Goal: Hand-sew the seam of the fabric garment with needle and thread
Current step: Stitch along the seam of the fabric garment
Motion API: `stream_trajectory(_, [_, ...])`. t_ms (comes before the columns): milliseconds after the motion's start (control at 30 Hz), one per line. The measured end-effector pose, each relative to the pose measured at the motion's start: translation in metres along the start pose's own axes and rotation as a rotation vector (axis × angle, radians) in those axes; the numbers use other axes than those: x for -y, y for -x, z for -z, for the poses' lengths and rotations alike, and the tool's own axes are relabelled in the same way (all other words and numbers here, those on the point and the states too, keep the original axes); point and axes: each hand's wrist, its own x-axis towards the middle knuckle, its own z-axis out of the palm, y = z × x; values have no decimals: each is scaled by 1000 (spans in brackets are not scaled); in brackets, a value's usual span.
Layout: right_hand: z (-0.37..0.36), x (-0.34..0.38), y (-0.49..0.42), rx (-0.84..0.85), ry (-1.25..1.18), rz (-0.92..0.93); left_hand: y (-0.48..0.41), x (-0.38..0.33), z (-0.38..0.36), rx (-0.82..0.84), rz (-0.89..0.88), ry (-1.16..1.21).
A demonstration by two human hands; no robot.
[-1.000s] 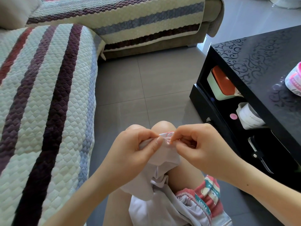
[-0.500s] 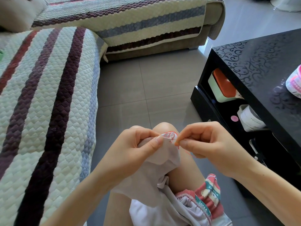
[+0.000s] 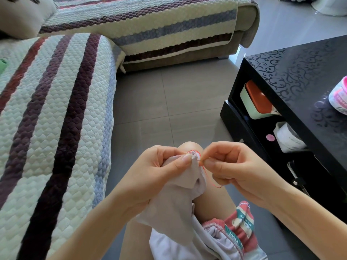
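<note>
- Garment (image 3: 169,203) of pale lilac fabric lies across the person's lap and bare knee (image 3: 189,147). Its upper edge is lifted between the two hands.
- The left hand (image 3: 155,171) grasps a bunched fold of the garment, with the thumb pressed along the top near the seam (image 3: 193,153), where red-orange stitches show.
- The right hand (image 3: 234,166) sits just beside the seam with its fingers curled. Thumb and forefinger pinch the end of a thin needle (image 3: 199,161), which is barely visible where it meets the cloth.
- A red-orange thread (image 3: 210,179) runs from the seam and loops down under the right hand.
- Patterned shorts (image 3: 242,228) with red and green print show beneath the hanging fabric.
- A sofa with a quilted striped cover (image 3: 56,128) runs along the left and across the top, standing on a grey tiled floor (image 3: 169,100).
- To the right is a glossy black surface (image 3: 300,72) with a scroll pattern, and a pink-and-white object (image 3: 339,98) sits at its far edge.
- The shelf below it holds a pale green box with an orange lid (image 3: 257,102) and a white roll (image 3: 287,139).
</note>
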Motion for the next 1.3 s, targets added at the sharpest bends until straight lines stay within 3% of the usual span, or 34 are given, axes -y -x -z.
stream_trajectory(267, [8, -11, -3, -79, 156, 64, 2, 2, 1, -90, -38, -56])
stream_trajectory(433, [0, -9, -5, -83, 108, 134, -1, 1, -10, -98, -66, -99])
stream_trajectory(533, [1, -7, -5, -143, 296, 184, -2, 3, -8, -171, -67, -192])
stream_trajectory(700, [0, -13, -8, -337, 874, 618, -2, 0, -9, -202, -81, -270])
stream_trajectory(833, [-5, -14, -16, -306, 956, 823, -1, -6, -8, -170, -119, -257])
stream_trajectory(1000, [-17, -7, -23, -199, 834, 833, -3, -9, -5, -224, -110, -274])
stream_trajectory(1167, [-29, 33, -19, -20, 158, 594, -4, -5, 4, -339, -65, -389])
stream_trajectory(1233, [-16, 42, -24, -44, -43, 414, -3, -4, 10, -318, -9, -336])
stream_trajectory(1300, [15, 38, -36, -178, -36, 287, 0, -7, 17, -297, 38, -250])
